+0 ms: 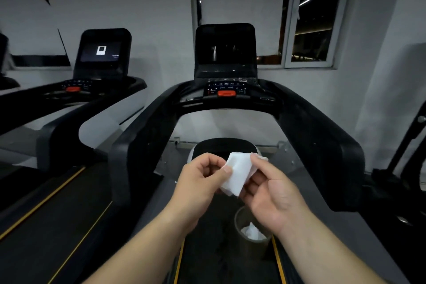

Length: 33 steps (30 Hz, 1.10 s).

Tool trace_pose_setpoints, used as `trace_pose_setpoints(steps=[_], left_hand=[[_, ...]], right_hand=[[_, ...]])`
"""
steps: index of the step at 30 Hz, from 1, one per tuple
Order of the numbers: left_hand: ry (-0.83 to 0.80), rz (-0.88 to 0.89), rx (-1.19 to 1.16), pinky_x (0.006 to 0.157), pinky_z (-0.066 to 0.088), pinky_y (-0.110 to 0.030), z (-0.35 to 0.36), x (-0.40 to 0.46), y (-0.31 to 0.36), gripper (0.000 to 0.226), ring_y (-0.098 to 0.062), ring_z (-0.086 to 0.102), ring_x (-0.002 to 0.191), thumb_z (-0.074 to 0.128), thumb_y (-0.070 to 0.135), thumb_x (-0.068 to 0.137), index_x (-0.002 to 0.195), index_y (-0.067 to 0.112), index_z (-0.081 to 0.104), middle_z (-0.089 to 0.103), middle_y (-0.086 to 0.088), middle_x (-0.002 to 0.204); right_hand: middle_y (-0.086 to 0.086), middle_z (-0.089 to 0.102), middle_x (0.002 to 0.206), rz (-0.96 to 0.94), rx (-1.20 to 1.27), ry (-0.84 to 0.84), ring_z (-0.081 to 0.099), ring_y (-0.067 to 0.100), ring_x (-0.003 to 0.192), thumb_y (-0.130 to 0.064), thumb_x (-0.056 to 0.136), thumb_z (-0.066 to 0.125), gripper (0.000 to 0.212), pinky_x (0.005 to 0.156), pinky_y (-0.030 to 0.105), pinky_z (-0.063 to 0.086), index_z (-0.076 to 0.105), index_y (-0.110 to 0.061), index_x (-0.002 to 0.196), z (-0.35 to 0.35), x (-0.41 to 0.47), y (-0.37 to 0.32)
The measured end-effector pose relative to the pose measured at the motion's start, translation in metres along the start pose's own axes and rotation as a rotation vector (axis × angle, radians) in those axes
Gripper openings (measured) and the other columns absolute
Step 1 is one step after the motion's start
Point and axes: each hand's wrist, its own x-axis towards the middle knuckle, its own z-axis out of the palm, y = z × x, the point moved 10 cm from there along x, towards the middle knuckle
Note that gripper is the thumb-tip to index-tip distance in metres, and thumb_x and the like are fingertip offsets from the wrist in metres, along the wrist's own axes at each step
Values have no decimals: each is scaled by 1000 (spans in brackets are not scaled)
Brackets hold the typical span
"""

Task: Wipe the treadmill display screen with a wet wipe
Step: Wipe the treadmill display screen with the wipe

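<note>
A folded white wet wipe (238, 174) is held in front of me, low over the treadmill belt. My left hand (200, 178) pinches its left edge between thumb and fingers. My right hand (273, 193) grips its right side, with the thumb on top. The treadmill's dark display screen (224, 49) stands upright straight ahead, well beyond both hands. Below it lies the button console with a red stop button (226, 93).
Black handrails (322, 145) curve along both sides of me. A small bin (252, 228) with crumpled white wipes stands on the belt under my right wrist. A second treadmill with a lit screen (101, 52) is on the left. A window (311, 18) is at the back right.
</note>
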Motion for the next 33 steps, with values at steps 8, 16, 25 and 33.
trace_pose_setpoints(steps=[8, 16, 25, 33], left_hand=[[-4, -35, 101, 74, 55, -32, 17, 209, -3, 24, -18, 65, 78, 69, 5, 91, 94, 28, 75, 72, -8, 86], [-72, -25, 186, 77, 53, -47, 45, 369, 74, 19, -19, 61, 78, 67, 8, 86, 89, 26, 74, 69, -6, 83], [-62, 25, 268, 71, 49, -30, 7, 479, 149, 26, -10, 60, 72, 66, 2, 88, 84, 26, 75, 69, 5, 76], [-72, 94, 268, 66, 46, -24, -51, 585, 153, 15, -11, 56, 69, 68, 3, 87, 90, 16, 75, 68, -3, 78]], right_hand=[[18, 78, 102, -134, -145, 33, 75, 30, 94, -25, 92, 68, 24, 89, 49, 57, 72, -9, 110, 21, 191, -106], [20, 78, 101, -58, -94, 86, 76, 32, 91, -17, 96, 63, 24, 85, 50, 59, 69, -4, 115, 71, 308, -225], [18, 78, 96, 105, 51, 15, 71, 34, 98, -24, 92, 69, 33, 80, 44, 56, 69, 0, 114, 160, 381, -273], [17, 79, 97, 88, 75, -22, 71, 32, 99, -18, 95, 64, 30, 83, 42, 55, 67, 0, 118, 228, 480, -278]])
